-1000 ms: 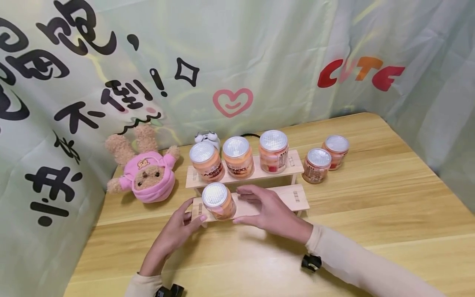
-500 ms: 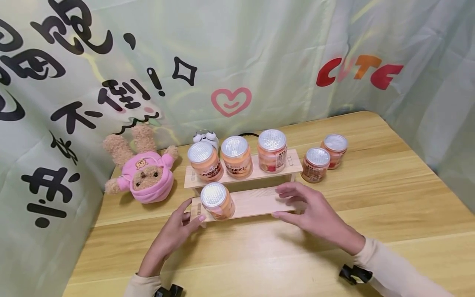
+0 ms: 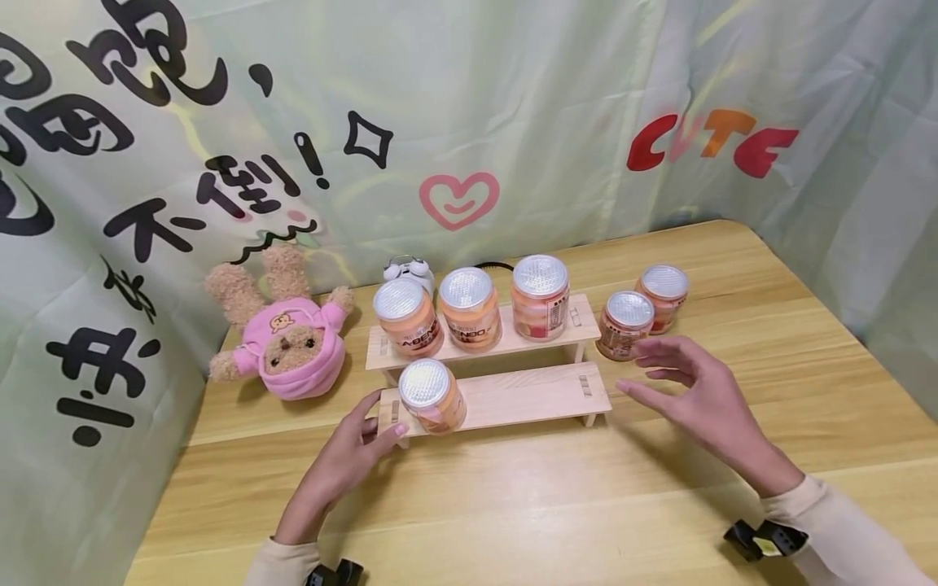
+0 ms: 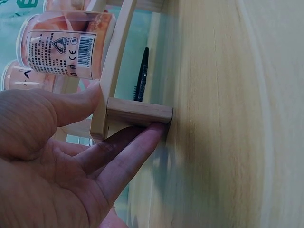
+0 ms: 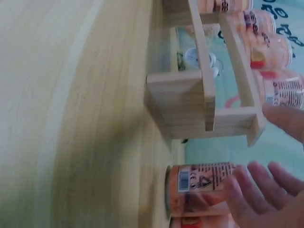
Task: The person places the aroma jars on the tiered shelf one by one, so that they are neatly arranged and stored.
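A two-step wooden shelf (image 3: 533,396) stands on the table. My left hand (image 3: 347,458) holds its lower left end, thumb on the top board and fingers against the leg (image 4: 140,111). Beside the thumb a jar with a silver lid (image 3: 434,399) sits upright on the lower step. My right hand (image 3: 703,403) is right of the shelf with fingers apart and nothing in its grasp. Its fingertips are close to a small jar (image 3: 625,327) on the table, overlapping it in the right wrist view. Behind that one stands another jar (image 3: 664,299).
Three jars (image 3: 469,311) line the upper step. A plush toy in a pink hoodie (image 3: 304,346) lies at the left. Behind the shelf are a white alarm clock (image 3: 410,273) and a black cable (image 3: 494,265). A printed curtain (image 3: 557,163) hangs beyond the table.
My right hand has moved right, from near the jar on the lower step, along the shelf to beside the small jar on the table. The left hand has stayed at the shelf end.
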The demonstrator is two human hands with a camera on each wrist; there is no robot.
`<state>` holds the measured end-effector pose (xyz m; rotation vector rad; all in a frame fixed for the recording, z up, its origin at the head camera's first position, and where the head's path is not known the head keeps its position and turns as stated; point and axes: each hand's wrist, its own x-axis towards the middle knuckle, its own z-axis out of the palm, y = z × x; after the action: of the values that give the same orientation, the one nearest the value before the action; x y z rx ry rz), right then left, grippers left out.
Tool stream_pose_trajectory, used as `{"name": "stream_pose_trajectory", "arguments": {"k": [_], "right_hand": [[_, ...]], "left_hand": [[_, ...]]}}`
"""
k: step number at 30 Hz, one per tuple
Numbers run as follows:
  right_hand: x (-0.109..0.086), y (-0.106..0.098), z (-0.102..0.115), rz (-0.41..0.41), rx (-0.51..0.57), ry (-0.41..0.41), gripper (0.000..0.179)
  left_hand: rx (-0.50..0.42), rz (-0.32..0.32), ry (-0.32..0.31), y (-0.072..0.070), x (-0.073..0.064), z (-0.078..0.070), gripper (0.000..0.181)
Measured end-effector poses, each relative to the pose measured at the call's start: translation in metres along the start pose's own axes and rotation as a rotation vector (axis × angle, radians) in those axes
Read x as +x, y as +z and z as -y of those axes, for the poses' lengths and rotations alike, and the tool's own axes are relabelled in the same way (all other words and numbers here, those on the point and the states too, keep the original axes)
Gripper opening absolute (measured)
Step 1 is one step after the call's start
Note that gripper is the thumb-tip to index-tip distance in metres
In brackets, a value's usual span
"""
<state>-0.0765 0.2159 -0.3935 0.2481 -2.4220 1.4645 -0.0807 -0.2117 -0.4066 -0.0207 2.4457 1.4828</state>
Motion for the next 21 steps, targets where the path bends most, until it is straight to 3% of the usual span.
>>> {"name": "stream_pose_trajectory", "arguments": {"k": [10,21], "right_hand": [[0.019,-0.011,-0.020,-0.070,-0.042,0.155,0.065],[0.037,0.004,-0.033,-0.090,-0.065,0.213,0.075]], "left_hand": [[0.017,-0.009,-0.002,0.000,0.000,0.002,0.077],[0.032,-0.009,-0.002,-0.001,0.001,0.002,0.078]]}}
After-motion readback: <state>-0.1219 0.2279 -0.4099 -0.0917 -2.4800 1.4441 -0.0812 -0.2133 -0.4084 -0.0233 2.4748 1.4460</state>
